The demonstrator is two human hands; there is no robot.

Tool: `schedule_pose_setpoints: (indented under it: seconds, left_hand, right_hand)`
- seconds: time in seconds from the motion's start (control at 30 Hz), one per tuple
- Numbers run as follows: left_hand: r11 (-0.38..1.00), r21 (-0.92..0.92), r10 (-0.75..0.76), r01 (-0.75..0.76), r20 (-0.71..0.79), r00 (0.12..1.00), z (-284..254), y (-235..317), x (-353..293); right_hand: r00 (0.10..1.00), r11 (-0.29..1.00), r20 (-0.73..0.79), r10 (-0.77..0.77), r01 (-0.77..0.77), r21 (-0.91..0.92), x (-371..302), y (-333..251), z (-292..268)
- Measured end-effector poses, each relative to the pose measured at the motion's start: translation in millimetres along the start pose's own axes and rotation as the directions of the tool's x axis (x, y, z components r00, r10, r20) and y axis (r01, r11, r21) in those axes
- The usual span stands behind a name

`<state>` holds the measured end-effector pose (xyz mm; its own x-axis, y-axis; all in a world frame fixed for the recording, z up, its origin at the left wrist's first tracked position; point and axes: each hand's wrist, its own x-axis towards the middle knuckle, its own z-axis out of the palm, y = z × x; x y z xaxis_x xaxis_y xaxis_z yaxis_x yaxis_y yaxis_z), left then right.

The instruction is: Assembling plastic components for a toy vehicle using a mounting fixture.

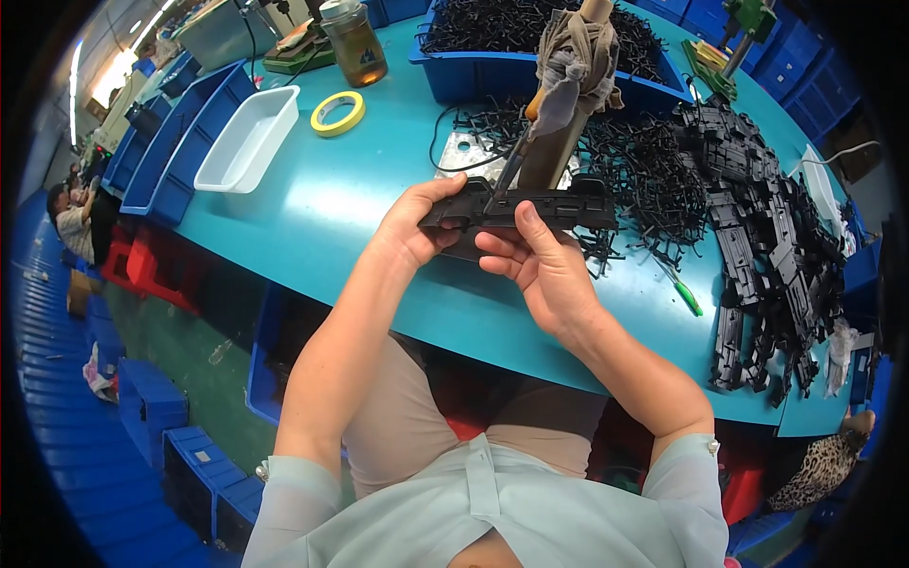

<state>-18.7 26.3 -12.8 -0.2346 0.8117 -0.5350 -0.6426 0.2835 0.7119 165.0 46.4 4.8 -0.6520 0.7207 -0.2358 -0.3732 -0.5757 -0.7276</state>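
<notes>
A long black plastic part [559, 206], moulded with clips and slots, lies level across both hands in front of a post. My left hand [414, 222] is closed round its left end, thumb along the top. My right hand [544, 270] has its thumb against the near face and its fingers curled below. A dark, slim rod-like tool [511, 168] slants down from the post [547, 156], its tip at the part's upper edge; whether it touches cannot be made out. Grey cloth [578, 62] is wrapped round the post's top.
Many small black pieces [653, 180] are heaped beside the post, below a full blue bin [483, 78]. Black plastic parts [781, 256] pile at right, near a green-handled tool [688, 295]. Yellow tape [338, 114], a white tray [248, 142] and a jar [355, 47] stand left.
</notes>
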Motion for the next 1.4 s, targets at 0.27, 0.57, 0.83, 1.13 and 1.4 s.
schedule_pose_setpoints:
  seconds: [0.27, 0.57, 0.83, 1.13, 1.4]
  left_hand:
    - [1.000, 0.018, 0.006, -0.005, -0.045, 0.999, 6.3, -1.5, -4.2]
    - [1.000, -0.019, 0.004, -0.005, -0.021, 1.000, 6.3, -1.2, -3.6]
    - [1.000, -0.001, -0.005, 0.005, -0.033, 0.999, 6.9, -1.7, -2.8]
    - [1.000, 0.005, 0.001, -0.001, -0.002, 1.000, 5.6, -3.9, -4.3]
    - [1.000, -0.022, -0.014, 0.013, -0.034, 0.999, 11.1, 1.5, -9.4]
  right_hand:
    - [1.000, 1.000, -0.009, -0.004, 0.004, 0.029, -0.2, 1.0, -1.1]
    - [1.000, 1.000, -0.017, -0.019, 0.019, -0.013, -0.6, -0.5, 0.6]
    - [1.000, 1.000, 0.001, -0.009, 0.009, 0.025, -0.2, 0.6, -2.3]
    - [1.000, 0.999, -0.006, -0.011, 0.011, 0.040, -2.0, 2.7, -4.2]
    - [1.000, 1.000, 0.013, -0.010, 0.009, 0.027, -2.6, -1.4, -1.3]
